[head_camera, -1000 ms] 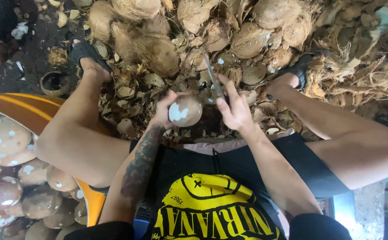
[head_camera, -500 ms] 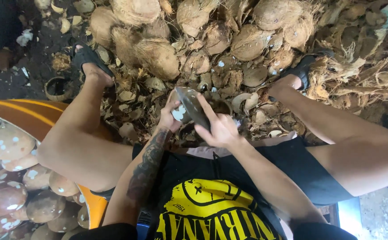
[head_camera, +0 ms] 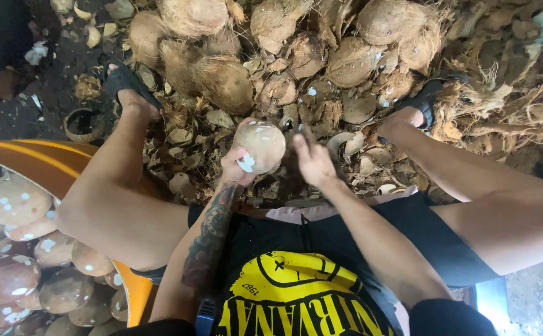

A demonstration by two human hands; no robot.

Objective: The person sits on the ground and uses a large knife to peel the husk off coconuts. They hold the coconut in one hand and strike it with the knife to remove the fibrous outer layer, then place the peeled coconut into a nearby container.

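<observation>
the left hand [head_camera: 237, 168] grips a peeled coconut [head_camera: 260, 145] at centre frame, above the husk pile [head_camera: 234, 74] at 12 o'clock. the right hand [head_camera: 314, 163] at its 3 o'clock looks blurred; whether it's closed on a tool, i cannot tell. judging by this, keep the nut steady and left fingers out of the stroke.

An informal coconut-processing spot on bare dark ground, seen from above a seated worker. A heap of husked brown coconuts [head_camera: 221, 81] and loose fibrous husk [head_camera: 502, 112] covers the ground ahead, with broken shell pieces [head_camera: 358, 146] scattered between the worker's sandalled feet. At the left, an orange tub [head_camera: 53, 165] holds peeled coconuts [head_camera: 16, 199], pale brown with white patches.
</observation>
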